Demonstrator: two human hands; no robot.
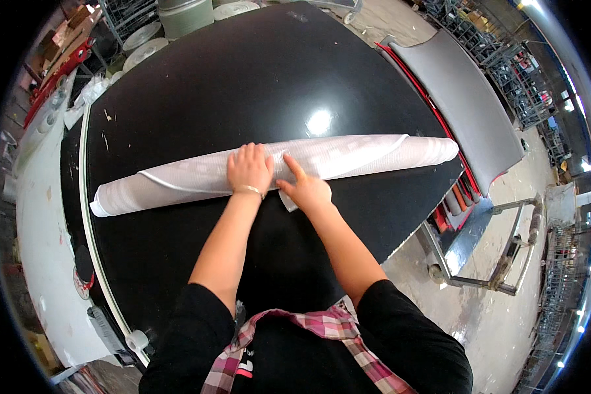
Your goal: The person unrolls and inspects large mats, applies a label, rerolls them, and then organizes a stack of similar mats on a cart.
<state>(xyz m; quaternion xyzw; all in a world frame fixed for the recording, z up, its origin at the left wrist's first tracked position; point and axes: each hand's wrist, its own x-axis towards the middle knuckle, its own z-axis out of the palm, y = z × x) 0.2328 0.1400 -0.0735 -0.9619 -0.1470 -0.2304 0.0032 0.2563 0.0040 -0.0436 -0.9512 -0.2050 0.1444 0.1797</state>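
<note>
A long roll of white mesh-like sheet [374, 154] lies across a glossy black table [243, 85], reaching from its left side to its right edge. My left hand [249, 169] rests flat on top of the roll near its middle, fingers spread. Just beside it, my right hand [305, 187] presses the roll's near side with the index finger stretched out along it. A small white flap of the sheet sticks out under my right hand.
A white machine body [39, 217] borders the table on the left. A grey padded panel with a red edge [459, 98] and a metal trolley [499, 256] stand to the right. Wire racks [519, 79] line the far right; round white discs [144, 49] sit beyond the table.
</note>
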